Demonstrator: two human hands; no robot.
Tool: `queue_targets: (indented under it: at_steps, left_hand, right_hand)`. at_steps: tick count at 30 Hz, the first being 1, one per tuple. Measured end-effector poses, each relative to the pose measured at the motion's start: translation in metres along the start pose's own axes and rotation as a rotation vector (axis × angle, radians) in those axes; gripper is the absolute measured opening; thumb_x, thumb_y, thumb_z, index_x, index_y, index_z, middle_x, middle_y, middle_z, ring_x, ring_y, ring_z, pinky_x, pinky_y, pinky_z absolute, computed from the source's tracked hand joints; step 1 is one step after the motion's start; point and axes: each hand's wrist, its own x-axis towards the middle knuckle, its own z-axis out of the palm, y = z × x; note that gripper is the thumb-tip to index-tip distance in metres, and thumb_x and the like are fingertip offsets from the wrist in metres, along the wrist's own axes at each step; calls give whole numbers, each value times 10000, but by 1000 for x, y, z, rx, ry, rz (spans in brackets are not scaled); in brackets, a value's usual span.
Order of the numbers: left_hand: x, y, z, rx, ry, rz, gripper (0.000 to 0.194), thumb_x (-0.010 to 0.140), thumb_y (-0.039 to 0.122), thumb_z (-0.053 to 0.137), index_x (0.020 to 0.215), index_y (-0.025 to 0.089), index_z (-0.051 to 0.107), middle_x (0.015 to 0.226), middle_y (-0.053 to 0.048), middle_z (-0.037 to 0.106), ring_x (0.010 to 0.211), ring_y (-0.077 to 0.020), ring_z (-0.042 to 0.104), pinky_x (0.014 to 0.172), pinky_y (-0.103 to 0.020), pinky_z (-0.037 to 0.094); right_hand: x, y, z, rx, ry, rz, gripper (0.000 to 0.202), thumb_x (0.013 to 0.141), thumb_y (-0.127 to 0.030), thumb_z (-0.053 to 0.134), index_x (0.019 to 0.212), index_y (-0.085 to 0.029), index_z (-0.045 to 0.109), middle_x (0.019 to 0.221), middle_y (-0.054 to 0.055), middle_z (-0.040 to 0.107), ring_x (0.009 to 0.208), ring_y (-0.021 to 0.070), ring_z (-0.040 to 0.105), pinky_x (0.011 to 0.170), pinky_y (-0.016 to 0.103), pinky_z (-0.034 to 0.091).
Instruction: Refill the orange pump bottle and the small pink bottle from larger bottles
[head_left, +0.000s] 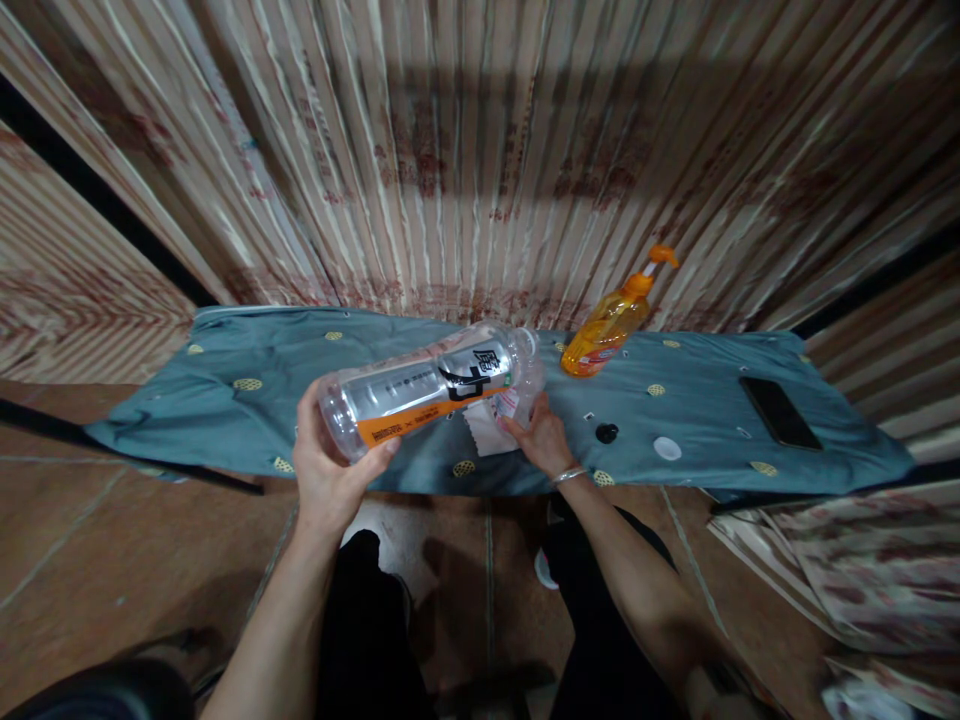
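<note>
A large clear bottle (420,390) with a silver and orange label lies tilted across my left hand (330,455), whose fingers are wrapped round its base. Its open mouth points right and slightly up. Closed round a small clear container (531,375) is my right hand (541,437), just under the large bottle's neck. Whether the two vessels touch is unclear. Below them a white piece of paper or cloth (491,432) rests on the teal cloth. A black cap (607,433) and a white round lid (667,448) lie to the right of my right hand.
An orange pump bottle (606,328) stands behind my right hand on the teal-covered table (705,390). Near the table's right end lies a dark phone (780,412). A pleated curtain (450,150) hangs behind, with dark metal bars at both sides.
</note>
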Motion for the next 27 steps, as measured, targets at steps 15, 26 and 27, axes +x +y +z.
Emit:
queue_targets:
  at_steps: [15, 26, 27]
  left_hand:
    - [0, 1, 0, -24, -5, -4, 973, 633, 684, 1031, 1413, 238, 658, 1379, -162, 759, 1331, -414, 767, 1145, -557, 677]
    - [0, -3, 2, -25, 26, 28, 979, 608, 709, 1036, 1389, 230, 690, 1359, -151, 778, 1240, -374, 789, 1099, -525, 692]
    - [0, -3, 2, -24, 31, 34, 979, 606, 715, 1034, 1386, 231, 693, 1356, -150, 779, 1231, -369, 790, 1086, -515, 696]
  right_hand:
    - [1, 1, 1, -16, 17, 5, 431, 968, -317, 838, 1290, -180, 587, 1035, 99, 816, 1000, 331, 849, 881, 363, 635]
    - [-1, 1, 0, -15, 8, -8, 498, 985, -317, 819, 1377, -132, 574, 1121, 158, 844, 1027, 334, 849, 888, 366, 624]
    - [-2, 1, -1, -18, 9, -11, 505, 989, -314, 825, 1384, -124, 574, 1122, 164, 846, 1031, 336, 852, 882, 359, 624]
